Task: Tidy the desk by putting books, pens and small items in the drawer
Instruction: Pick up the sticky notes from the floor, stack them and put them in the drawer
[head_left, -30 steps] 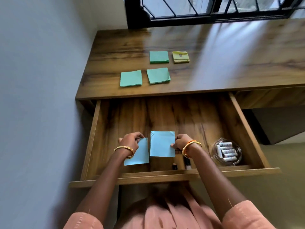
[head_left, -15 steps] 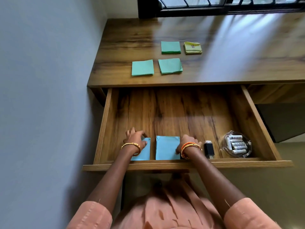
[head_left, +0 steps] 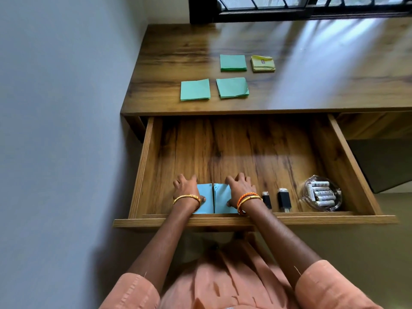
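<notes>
Left hand [head_left: 186, 190] and right hand [head_left: 239, 189] press flat, grip apart, on blue pads [head_left: 213, 200] in drawer [head_left: 245, 152]

Pale grey-blue wall [head_left: 62, 108] along the left. Dark-framed window [head_left: 301, 10] with barred panes at the top, behind the wood. Beige floor [head_left: 367, 237] lower right. Salmon-pink garment [head_left: 223, 284] at the bottom edge.

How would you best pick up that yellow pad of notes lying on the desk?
The yellow pad lies flat, apart from the green pad beside it. Probably come from above and pinch its two opposite side edges, since both look free and its thickness offers a grip.
</notes>
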